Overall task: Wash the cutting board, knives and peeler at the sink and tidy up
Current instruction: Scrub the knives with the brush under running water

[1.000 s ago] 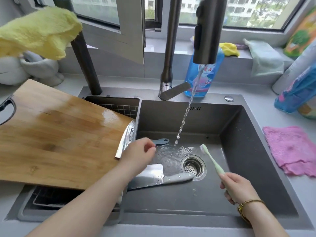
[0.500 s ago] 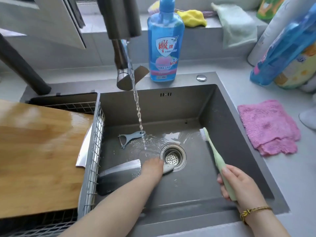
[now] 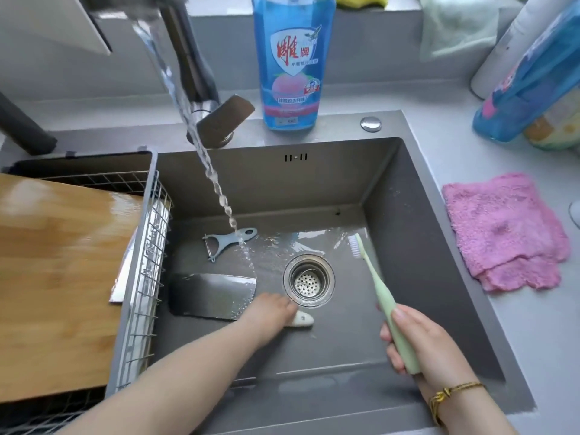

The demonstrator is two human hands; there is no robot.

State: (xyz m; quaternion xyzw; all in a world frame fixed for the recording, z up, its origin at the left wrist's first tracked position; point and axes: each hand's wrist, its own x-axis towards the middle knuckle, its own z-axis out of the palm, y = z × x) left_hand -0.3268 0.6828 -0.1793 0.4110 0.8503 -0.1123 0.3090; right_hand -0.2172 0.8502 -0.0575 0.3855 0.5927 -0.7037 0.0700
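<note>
Left hand [image 3: 272,309] is down on the sink [image 3: 417,246] floor, fingers closing over the pale handle of the cleaver [image 3: 213,295]; can't tell if the grip is fully clamped, since only the handle tip shows past the fingers. The blade lies flat near the sink's left wall, just beside the drain [image 3: 309,281]. Right hand [image 3: 420,343] is wrapped tight on the green toothbrush [image 3: 381,296], bristles up toward the sink's back right.

The peeler [image 3: 227,242] sits near the back left of the sink floor, with the water stream [image 3: 201,152] landing on its handle end. The cutting board [image 3: 59,277] rests on the wire rack [image 3: 147,277] over the sink's left edge, with a second knife blade [image 3: 125,271] tucked between board and rack.

Step looks like picking up the cleaver to scrub. To do it well:
- get a full wrap on the wet handle before lifting
- keep the edge turned away from the right hand
- bring the blade under the stream
- brush from spine toward edge
</note>
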